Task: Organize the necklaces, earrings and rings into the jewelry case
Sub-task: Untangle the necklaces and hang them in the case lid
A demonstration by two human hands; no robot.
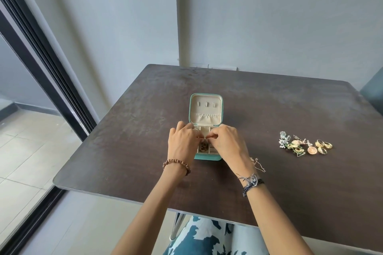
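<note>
A small teal jewelry case (207,158) lies open in the middle of the dark table, its cream lid (205,109) tipped back with three hooks and a gathered pocket. Both hands hover over the case's tray. My left hand (183,143) and my right hand (227,142) meet with fingertips pinched together over the tray's middle; what they pinch is too small to make out. Several rings (202,147) lie in a front compartment below the fingers. A pile of earrings and gold rings (305,145) lies on the table to the right.
A thin chain necklace (258,164) lies on the table (128,141) just right of my right wrist. The table's left edge drops off toward a tiled floor and a dark sliding-door frame (41,64). A grey wall stands behind the table.
</note>
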